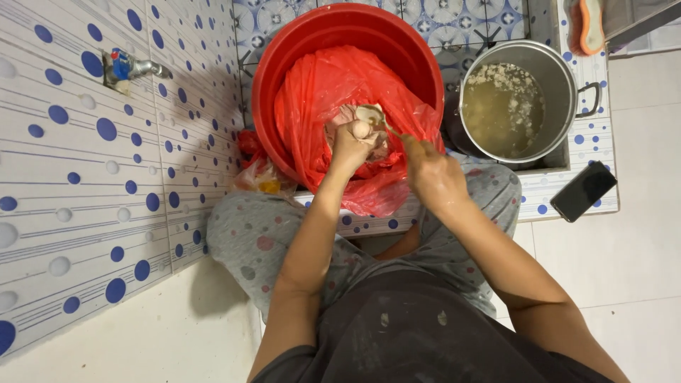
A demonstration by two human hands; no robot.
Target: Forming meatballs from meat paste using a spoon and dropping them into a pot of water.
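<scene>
Crouching over a red tub (284, 64), the person worked with both hands inside it. At far left a tap (135, 68) stuck out of the dotted tiled wall (85, 184). The tub was lined with a red plastic bag (333, 85) holding pale paste. The left hand (351, 145) was squeezed shut on a ball of paste (361, 129), pushed up out of the fist. The right hand (433, 174) gripped a spoon (374, 115), its long axis running from that hand up-left, bowl meeting the ball. To the right stood a steel pot (560, 78) of cloudy liquid with white bits, then a dark phone (583, 190) on the tiled surface (603, 145).
</scene>
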